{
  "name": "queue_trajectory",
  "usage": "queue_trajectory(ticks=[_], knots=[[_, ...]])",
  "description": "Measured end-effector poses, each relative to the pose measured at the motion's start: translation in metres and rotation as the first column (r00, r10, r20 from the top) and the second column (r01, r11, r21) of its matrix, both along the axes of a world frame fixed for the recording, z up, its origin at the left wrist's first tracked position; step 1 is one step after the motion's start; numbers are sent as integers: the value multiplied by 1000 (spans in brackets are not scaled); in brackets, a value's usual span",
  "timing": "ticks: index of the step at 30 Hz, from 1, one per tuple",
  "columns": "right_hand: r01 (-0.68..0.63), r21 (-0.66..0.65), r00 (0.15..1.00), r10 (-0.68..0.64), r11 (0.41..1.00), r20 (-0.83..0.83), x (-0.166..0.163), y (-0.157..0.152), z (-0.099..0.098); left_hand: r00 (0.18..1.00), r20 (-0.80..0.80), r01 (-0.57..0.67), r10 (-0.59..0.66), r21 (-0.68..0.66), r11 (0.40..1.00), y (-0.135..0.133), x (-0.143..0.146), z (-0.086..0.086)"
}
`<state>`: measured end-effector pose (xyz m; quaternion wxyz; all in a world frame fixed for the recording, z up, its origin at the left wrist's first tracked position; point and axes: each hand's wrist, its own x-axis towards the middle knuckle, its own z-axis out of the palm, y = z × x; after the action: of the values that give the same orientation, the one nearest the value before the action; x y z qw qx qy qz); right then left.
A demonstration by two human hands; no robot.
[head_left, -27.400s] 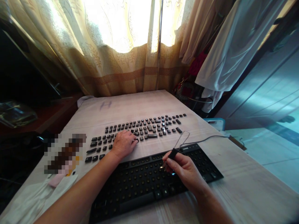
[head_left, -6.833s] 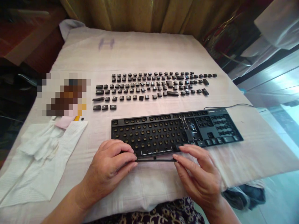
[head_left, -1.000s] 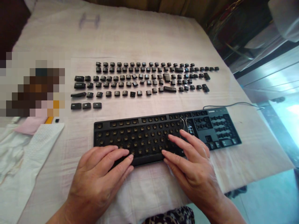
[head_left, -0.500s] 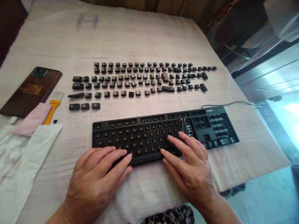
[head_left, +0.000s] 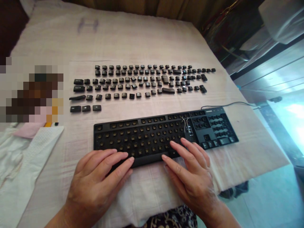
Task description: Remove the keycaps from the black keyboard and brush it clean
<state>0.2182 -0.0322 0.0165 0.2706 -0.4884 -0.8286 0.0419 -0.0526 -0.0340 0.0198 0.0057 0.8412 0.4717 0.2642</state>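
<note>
Head view shows both hands low in the frame, at the near edge of the black keyboard. A few seconds ago they held the long bar key up in front of the keyboard, pinched at both ends. Now the long bar key sits in the bottom row, near the middle of the frame, and it looks pushed into its place. The left hand is open and flat, with its fingers by the left end of the bar. The right hand is open too, touching the right end. Neither hand grips anything. The loose keys still lie in rows higher up on the table. The wire tool rests on the keyboard, right of the middle.
</note>
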Motion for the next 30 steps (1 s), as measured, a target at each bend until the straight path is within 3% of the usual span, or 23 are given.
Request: queue_trajectory(ticks=[6, 15, 22, 30], knots=[[0, -15, 1000, 0, 1000, -5, -1, -2, -2, 1000, -8, 30, -30, -35, 999, -4, -2, -6], [3, -27, 1000, -3, 1000, 2, -2, 0, 0, 998, -11, 62, -62, -24, 998, 0, 0, -2], [42, 1, 999, -42, 999, -16, 1, 3, 2, 998, 54, 17, -16, -19, 1000, 0, -2, -4], [53, 10, 997, -53, 999, 47, 6, 9, 5, 999, -6, 34, -34, -6, 999, 5, -7, -5]])
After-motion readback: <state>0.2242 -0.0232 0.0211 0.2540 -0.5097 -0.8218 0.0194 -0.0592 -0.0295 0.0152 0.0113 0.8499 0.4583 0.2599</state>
